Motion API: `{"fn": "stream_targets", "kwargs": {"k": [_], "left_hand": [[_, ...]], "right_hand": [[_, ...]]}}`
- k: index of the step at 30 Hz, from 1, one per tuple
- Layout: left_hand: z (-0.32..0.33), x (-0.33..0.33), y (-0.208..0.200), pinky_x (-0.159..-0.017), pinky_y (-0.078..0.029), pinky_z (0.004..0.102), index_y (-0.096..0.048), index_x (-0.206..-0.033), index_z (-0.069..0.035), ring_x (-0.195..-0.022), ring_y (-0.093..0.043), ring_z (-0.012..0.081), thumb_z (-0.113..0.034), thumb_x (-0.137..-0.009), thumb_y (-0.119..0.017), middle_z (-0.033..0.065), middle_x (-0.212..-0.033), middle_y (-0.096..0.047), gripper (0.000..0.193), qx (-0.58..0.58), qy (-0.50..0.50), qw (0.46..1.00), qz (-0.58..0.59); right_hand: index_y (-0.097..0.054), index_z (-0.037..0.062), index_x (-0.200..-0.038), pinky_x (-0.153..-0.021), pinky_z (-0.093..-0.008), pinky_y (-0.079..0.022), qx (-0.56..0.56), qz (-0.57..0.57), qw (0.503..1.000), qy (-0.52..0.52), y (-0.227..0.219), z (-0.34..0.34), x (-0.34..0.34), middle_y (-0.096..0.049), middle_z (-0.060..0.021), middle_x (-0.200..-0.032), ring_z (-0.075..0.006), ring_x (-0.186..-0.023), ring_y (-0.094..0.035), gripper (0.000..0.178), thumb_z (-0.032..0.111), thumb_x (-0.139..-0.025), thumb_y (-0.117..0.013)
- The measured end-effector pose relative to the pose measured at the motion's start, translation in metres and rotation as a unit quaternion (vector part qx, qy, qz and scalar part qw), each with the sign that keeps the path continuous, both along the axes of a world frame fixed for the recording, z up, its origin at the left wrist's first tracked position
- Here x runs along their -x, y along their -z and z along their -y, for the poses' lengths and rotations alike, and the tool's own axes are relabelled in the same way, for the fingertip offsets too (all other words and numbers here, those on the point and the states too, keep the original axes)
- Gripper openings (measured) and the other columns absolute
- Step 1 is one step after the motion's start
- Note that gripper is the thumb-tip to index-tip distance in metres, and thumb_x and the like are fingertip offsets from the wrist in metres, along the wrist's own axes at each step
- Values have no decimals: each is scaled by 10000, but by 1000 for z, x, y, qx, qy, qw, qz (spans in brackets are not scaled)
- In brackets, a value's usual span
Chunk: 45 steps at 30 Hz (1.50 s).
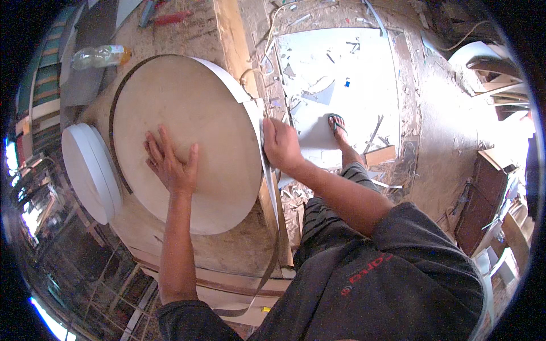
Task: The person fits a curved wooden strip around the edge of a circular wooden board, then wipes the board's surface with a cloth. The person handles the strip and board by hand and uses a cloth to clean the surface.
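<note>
A large round wooden disc [222, 165] lies flat on the workbench. My left hand [173, 165] rests on its top, open with fingers spread. At the disc's right side my right hand [281, 145] is closed in a fist and pressed to the rim; whatever its fingers hold is hidden. A white edging strip [224, 79] covers the upper right part of the rim. Below my right hand a loose length of strip [276, 250], dark on the side that shows, hangs off the disc and curves down toward my body.
Two stacked smaller white-edged discs [94, 170] sit at the left. A clear plastic bottle [101, 57] lies beyond them. On the floor at right, a white sheet [364, 74] carries scattered offcuts and my sandalled foot [338, 124]. Boards [483, 193] lean at far right.
</note>
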<state>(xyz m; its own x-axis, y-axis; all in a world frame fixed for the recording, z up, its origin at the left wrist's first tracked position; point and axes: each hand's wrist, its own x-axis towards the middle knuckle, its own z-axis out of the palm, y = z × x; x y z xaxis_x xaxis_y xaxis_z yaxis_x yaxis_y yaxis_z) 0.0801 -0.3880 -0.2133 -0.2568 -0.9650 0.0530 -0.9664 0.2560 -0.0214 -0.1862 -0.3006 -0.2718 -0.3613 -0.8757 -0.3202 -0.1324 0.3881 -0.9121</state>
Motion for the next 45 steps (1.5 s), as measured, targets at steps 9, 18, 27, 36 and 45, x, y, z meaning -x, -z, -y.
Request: {"fn": "stream_targets", "kwargs": {"k": [9,18,27,36,45], "left_hand": [[4,0,2,-1181,-189,749,-283,-1671,-180,-1570,-179,503,-709,-899,-635,264,-1707,-203,999,21,20,999,-23],[4,2,2,-1174,-198,756,-293,-1668,-175,-1567,-183,504,-724,-887,-636,276,-1698,-210,1015,12,21,999,-26],[-2,1,2,-1172,-208,752,-319,-1656,-171,-1569,-182,493,-676,-869,-691,276,-1693,-219,1006,8,18,999,-37],[0,4,1,-1191,-181,739,-358,-1635,-165,-1567,-201,484,-675,-847,-722,276,-1662,-289,1006,33,-1,999,-35],[-89,-63,-13,-1202,-259,656,-472,-1534,-64,-1490,-372,425,-555,-865,-783,240,-1591,-420,887,129,-249,955,-98]], "right_hand": [[-695,-29,-887,-817,-599,-546,8,-83,996,-32,-4,35,16,-688,-325,-831,-527,-806,-689,472,322,-1069,-437],[-647,-64,-874,-759,-575,-507,15,-40,999,3,10,47,18,-640,-346,-855,-565,-864,-631,418,275,-1068,-499],[-607,-30,-838,-701,-578,-497,18,-36,999,-19,-10,-10,2,-621,-326,-790,-542,-794,-640,371,234,-1070,-492],[-674,-37,-859,-743,-520,-504,62,-129,989,-41,-1,32,49,-647,-290,-842,-471,-788,-634,387,310,-1000,-573],[-229,119,-1617,-1067,-488,-460,-66,245,960,-120,-65,-23,39,-558,-275,-1341,-338,-1262,-566,994,458,-875,-797]]}}
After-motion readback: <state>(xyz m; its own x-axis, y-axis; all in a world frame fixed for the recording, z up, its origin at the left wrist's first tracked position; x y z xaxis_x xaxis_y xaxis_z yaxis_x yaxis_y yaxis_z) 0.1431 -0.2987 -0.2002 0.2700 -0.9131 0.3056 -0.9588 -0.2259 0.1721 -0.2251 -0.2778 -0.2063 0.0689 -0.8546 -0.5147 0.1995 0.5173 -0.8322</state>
